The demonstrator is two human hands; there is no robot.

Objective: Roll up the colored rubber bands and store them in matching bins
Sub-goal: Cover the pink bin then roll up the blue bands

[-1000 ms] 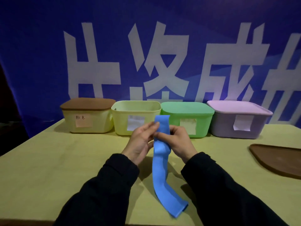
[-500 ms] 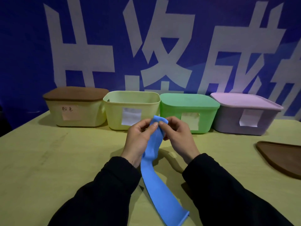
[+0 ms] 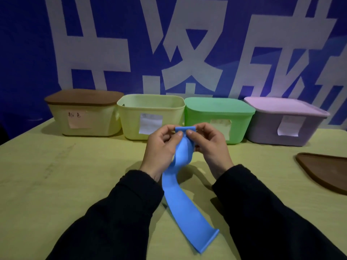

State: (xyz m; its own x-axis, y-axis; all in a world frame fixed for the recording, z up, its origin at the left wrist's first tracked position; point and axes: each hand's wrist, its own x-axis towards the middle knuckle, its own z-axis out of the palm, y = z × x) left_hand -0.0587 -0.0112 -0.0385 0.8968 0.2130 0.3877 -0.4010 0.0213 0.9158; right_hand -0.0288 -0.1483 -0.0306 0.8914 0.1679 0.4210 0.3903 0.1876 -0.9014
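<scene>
A wide blue rubber band (image 3: 180,196) hangs from both my hands over the yellow-green table (image 3: 56,184). My left hand (image 3: 161,147) and my right hand (image 3: 208,145) pinch its top end, which is folded over into a small first turn. The lower end trails onto the table near the front edge. At the back stand four bins in a row: a yellow one with a brown lid (image 3: 82,113), an uncovered yellow one (image 3: 152,115), a green one with a green lid (image 3: 219,119) and a purple one with a pink lid (image 3: 285,121).
A loose brown lid (image 3: 326,171) lies on the table at the right edge. Each bin carries a paper label on its front. A blue banner with large white characters (image 3: 187,53) hangs behind the bins.
The top end of the band has been folded down into a first small turn between my fingers. My hands sit slightly lower and the view has moved closer to the bins.
</scene>
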